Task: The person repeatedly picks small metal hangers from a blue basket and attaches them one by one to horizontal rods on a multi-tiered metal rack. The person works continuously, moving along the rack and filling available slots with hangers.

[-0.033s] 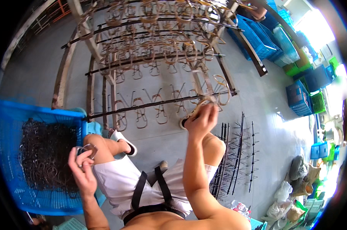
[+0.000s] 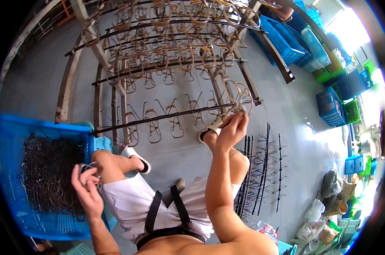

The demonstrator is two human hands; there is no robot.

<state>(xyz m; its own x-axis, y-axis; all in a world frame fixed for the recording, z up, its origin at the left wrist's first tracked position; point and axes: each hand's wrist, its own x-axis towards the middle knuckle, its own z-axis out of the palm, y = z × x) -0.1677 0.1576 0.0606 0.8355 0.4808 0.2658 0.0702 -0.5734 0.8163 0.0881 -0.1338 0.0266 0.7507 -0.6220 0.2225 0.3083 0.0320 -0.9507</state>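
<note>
Wire frame (image 2: 239,101) pinched in right hand (image 2: 234,128), mostly beyond it; metal piece (image 2: 86,168) in left hand (image 2: 90,195)

White shorts (image 2: 126,196) are seen between the left hand (image 2: 89,189) and the right hand (image 2: 234,131). Below these, a black belt (image 2: 175,230) is met by two flat black straps (image 2: 153,212). White, dark-edged shoes (image 2: 129,152) are worn, one seen left of the right hand.

Counting one left hand (image 2: 90,191), one right hand (image 2: 234,131), two white shoes (image 2: 130,152), two black straps (image 2: 153,210), one pair of white shorts (image 2: 128,193), one wire-filled crate (image 2: 39,125); leaving overlapping wire frames (image 2: 175,122) uncounted.
</note>
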